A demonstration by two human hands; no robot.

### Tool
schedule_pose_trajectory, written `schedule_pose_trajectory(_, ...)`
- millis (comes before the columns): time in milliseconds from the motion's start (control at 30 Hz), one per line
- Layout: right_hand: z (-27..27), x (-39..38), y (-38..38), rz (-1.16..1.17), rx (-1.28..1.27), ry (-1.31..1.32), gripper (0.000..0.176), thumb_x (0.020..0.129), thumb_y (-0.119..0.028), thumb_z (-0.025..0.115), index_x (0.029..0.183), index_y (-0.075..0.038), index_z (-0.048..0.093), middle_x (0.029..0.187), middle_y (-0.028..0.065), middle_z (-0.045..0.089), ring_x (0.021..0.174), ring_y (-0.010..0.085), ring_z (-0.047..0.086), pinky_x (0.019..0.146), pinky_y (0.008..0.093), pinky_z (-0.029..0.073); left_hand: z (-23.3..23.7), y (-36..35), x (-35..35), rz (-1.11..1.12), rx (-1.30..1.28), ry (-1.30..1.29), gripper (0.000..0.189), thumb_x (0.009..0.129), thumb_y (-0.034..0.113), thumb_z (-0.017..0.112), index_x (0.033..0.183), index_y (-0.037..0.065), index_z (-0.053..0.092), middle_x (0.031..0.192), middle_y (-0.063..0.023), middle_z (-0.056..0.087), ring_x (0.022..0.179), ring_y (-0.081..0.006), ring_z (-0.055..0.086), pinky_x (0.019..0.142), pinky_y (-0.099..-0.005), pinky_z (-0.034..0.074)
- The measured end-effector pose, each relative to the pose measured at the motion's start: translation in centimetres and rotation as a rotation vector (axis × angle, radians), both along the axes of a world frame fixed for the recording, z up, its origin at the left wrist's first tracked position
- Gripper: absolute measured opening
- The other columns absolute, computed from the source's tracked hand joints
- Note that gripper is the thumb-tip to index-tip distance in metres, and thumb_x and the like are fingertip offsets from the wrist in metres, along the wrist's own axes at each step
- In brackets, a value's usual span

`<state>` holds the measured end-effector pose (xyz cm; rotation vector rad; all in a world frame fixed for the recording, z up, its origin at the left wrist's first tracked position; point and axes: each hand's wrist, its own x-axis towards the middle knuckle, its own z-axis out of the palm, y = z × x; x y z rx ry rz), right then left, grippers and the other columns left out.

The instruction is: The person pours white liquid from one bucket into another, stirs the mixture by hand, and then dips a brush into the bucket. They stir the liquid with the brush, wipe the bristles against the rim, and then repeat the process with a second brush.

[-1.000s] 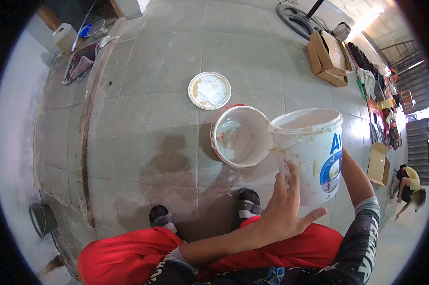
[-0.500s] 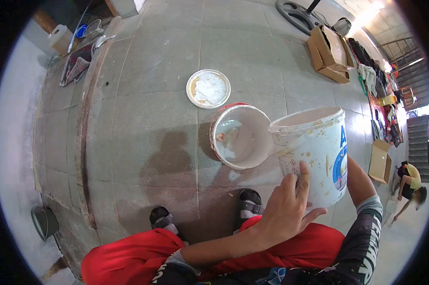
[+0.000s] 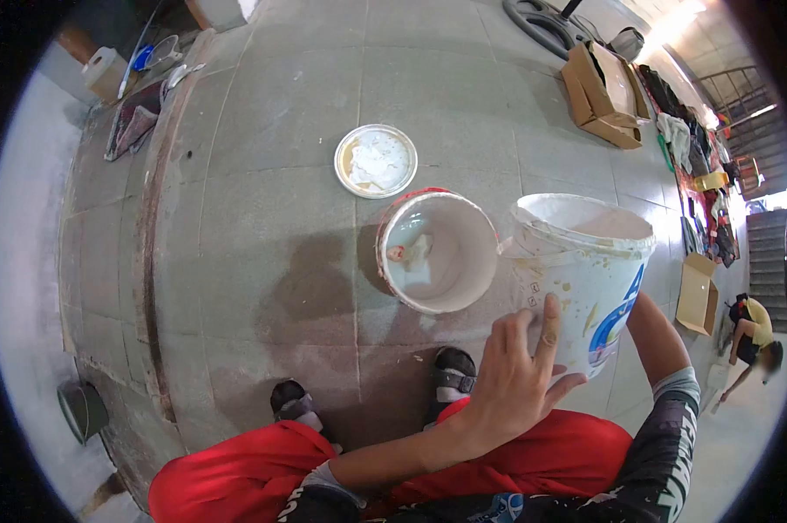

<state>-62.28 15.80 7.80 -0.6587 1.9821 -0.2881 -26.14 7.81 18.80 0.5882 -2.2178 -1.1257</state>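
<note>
A white plastic paint bucket (image 3: 576, 270) with a blue printed label hangs over the floor on the right, slightly tilted, its rim toward the far side. My left hand (image 3: 520, 370) rests against its near side, fingers extended and thumb low by the base. My right hand is hidden behind the bucket; only the wrist and forearm show, reaching around its right side. Just left of it stands a second bucket (image 3: 467, 266), red on the outside, with clear-looking liquid and a pale lump inside. A round lid (image 3: 378, 161) smeared with white paste lies beyond it.
My sandalled feet (image 3: 293, 401) are on the grey tiled floor (image 3: 271, 166). Cardboard boxes (image 3: 601, 96) and assorted clutter line the right side. Another person (image 3: 753, 340) bends low at far right. A dark bucket (image 3: 82, 410) stands by the left wall.
The white bucket has moved a little to the right and tipped back more upright, away from the red bucket. My left hand has stayed against its side.
</note>
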Motion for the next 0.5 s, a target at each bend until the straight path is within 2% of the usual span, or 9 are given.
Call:
schedule_pose_trajectory(67,-0.2,0.1,0.3,-0.007,-0.009,-0.003,0.049,0.094,-0.03,0.065,0.131,0.001,0.061,0.127,0.0189,0.065,0.115,0.0238,0.062,0.098,0.0375,0.05,-0.2,-0.3,-0.2,0.035,-0.02,0.0,0.097,0.09,0.053,0.068,0.151,-0.011,0.027,0.121,-0.0292,0.037,0.11,-0.0417,0.043,0.094,-0.0507,0.042)
schedule_pose_trajectory(300,-1.6,0.3,1.4,-0.012,-0.036,-0.035,0.048,0.094,-0.03,0.065,0.13,0.001,0.062,0.126,0.0188,0.065,0.114,0.0237,0.062,0.097,0.0375,0.05,-1.5,-0.3,-1.3,-0.062,0.075,-0.038,0.099,0.091,0.052,0.068,0.152,-0.011,0.022,0.133,-0.0359,0.028,0.12,-0.047,0.037,0.104,-0.0545,0.037)
schedule_pose_trajectory(367,-1.8,0.2,1.9,-0.013,-0.046,-0.039,0.048,0.094,-0.03,0.065,0.13,0.001,0.062,0.126,0.0188,0.065,0.114,0.0237,0.062,0.097,0.0375,0.05,-2.5,0.1,-1.9,-0.088,0.217,0.002,0.102,0.092,0.052,0.066,0.154,-0.011,0.017,0.137,-0.0369,0.026,0.132,-0.0535,0.028,0.112,-0.0551,0.031)
schedule_pose_trajectory(400,-2.1,0.2,2.2,-0.011,-0.051,-0.045,0.047,0.094,-0.03,0.065,0.129,0.001,0.062,0.126,0.0188,0.066,0.113,0.0237,0.063,0.097,0.0375,0.05,-3.1,0.1,-2.1,-0.092,0.222,0.002,0.102,0.092,0.052,0.066,0.154,-0.011,0.017,0.137,-0.0369,0.026,0.132,-0.0535,0.028,0.112,-0.0551,0.031)
schedule_pose_trajectory(467,-2.8,0.3,2.8,-0.02,-0.061,-0.052,0.047,0.094,-0.03,0.065,0.129,0.001,0.062,0.126,0.0188,0.066,0.113,0.0236,0.063,0.097,0.0376,0.05,-4.6,0.1,-2.6,-0.141,0.426,-0.034,0.101,0.094,0.05,0.064,0.155,-0.01,0.009,0.147,-0.039,0.02,0.144,-0.0552,0.012,0.119,-0.055,0.022)
schedule_pose_trajectory(500,-3.2,0.2,3.0,-0.023,-0.073,-0.056,0.047,0.094,-0.03,0.065,0.129,0.001,0.063,0.126,0.0187,0.066,0.113,0.0236,0.063,0.097,0.0376,0.051,-5.9,0.3,-3.0,-0.141,0.426,-0.036,0.101,0.094,0.05,0.064,0.155,-0.01,0.009,0.147,-0.039,0.02,0.144,-0.0552,0.012,0.119,-0.055,0.022)
